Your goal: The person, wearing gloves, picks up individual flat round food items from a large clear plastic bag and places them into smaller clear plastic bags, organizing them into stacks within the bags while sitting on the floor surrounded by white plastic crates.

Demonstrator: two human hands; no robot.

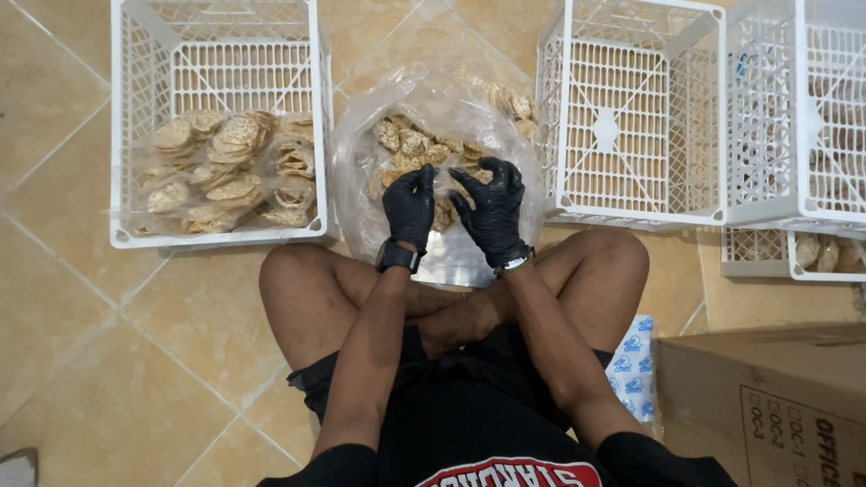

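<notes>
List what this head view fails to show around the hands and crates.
- What the left hand and right hand pinch: the black gloves and crinkled clear plastic bag hide each grip.
- Contents of the far right crate: cut by the frame edge and screened by its mesh wall.
- Number of crackers in the left crate: stacked, wrapped in glaring plastic.
- Cardboard box: cropped at the corner.

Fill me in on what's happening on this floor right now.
A person sits cross-legged on the tiled floor, both hands in black gloves. The left hand and right hand are close together over a big clear plastic bag of round crackers, pinching something small between them. To the left, a white crate holds bagged crackers. To the right stands another white crate, with a cardboard box nearby.
</notes>
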